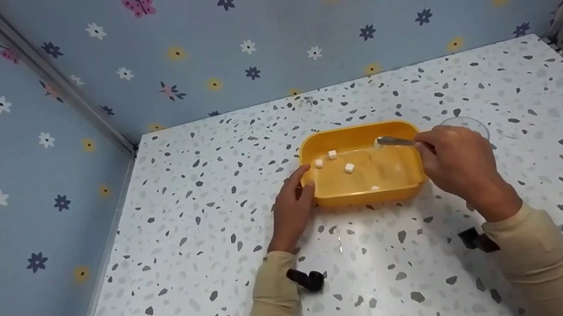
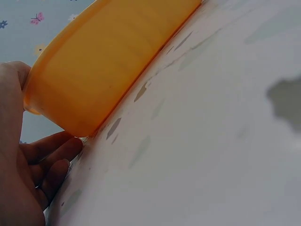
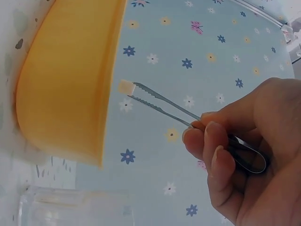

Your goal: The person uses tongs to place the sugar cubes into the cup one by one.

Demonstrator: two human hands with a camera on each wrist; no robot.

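Note:
A yellow tub (image 1: 368,198) sits on the table with several small white cubes (image 1: 349,168) inside. My left hand (image 1: 291,214) holds the tub by its left end, with a digit over the rim and the other fingers low beside the base in the left wrist view. My right hand (image 1: 462,159) pinches metal tweezers (image 3: 162,101) between thumb and fingers, above the tub's right end. A white cube (image 3: 126,87) is between the serrated tips of the tweezers, higher than the rim in the right wrist view.
A clear round container (image 1: 473,121) stands just right of the tub, partly hidden behind my right hand. The speckled white tabletop (image 1: 198,206) meets flower-patterned blue panels (image 1: 270,22) at the back and both sides.

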